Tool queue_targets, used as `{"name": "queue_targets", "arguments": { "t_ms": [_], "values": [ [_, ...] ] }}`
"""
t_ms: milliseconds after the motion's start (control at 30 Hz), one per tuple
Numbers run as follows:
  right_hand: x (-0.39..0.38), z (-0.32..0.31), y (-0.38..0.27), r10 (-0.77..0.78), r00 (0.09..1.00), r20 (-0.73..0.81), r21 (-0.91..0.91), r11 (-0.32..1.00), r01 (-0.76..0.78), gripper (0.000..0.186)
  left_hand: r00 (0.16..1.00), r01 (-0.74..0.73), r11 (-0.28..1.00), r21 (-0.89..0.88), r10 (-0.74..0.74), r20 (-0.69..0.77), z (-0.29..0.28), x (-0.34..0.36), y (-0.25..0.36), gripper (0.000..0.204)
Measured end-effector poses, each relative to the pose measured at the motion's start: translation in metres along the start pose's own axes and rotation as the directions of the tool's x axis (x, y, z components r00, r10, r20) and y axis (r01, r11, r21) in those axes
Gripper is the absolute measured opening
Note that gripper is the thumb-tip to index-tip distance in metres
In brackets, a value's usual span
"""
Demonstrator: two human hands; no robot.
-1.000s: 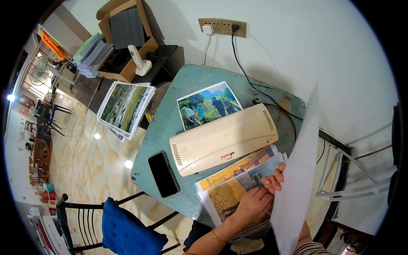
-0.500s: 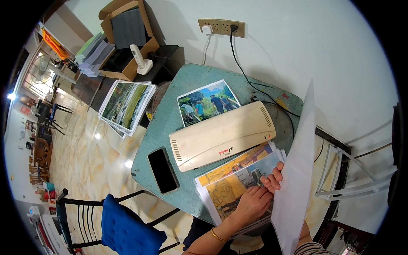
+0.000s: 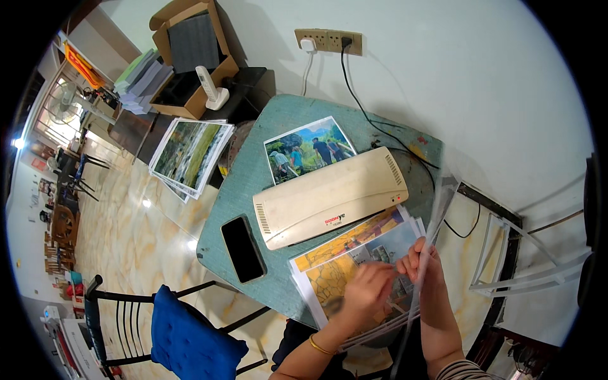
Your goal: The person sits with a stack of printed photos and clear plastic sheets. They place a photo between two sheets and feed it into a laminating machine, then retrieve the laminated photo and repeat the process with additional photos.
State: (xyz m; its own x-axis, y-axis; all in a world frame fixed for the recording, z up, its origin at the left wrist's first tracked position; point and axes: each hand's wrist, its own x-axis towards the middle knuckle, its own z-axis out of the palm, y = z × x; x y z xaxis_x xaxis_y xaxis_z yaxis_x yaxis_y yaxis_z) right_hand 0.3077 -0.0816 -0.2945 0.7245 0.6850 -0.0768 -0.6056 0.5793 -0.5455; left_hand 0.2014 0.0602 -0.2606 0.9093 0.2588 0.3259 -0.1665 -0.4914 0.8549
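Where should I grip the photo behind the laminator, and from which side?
Probably the far-left corner of the photo, coming from the left: it lies flat, that corner sits near the edge of the table, and the cream laminator hides the photo's near side.

Left hand [image 3: 366,288] below the machine [image 3: 329,199] is kinda blurry, blocking some of the photo stack [image 3: 323,285]. Machine hides part of the group photo [image 3: 310,151] behind it. Striped sleeve [image 3: 464,371] gets cut off.
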Motion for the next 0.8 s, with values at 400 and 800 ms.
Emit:
{"name": "queue_targets", "arguments": {
  "t_ms": [400,800],
  "values": [
    [-0.005,0.020,-0.016,0.264,0.953,-0.148,-0.662,0.690,-0.294,0.035,0.583,0.398,-0.088,-0.913,-0.744,0.326,-0.070,-0.034,-0.046,0.053],
    [-0.023,0.033,-0.021,0.235,0.951,-0.201,-0.789,0.537,-0.300,0.035,0.677,0.445,0.297,-0.845,-0.729,0.100,-0.082,-0.048,-0.048,0.020]
  ]
}}
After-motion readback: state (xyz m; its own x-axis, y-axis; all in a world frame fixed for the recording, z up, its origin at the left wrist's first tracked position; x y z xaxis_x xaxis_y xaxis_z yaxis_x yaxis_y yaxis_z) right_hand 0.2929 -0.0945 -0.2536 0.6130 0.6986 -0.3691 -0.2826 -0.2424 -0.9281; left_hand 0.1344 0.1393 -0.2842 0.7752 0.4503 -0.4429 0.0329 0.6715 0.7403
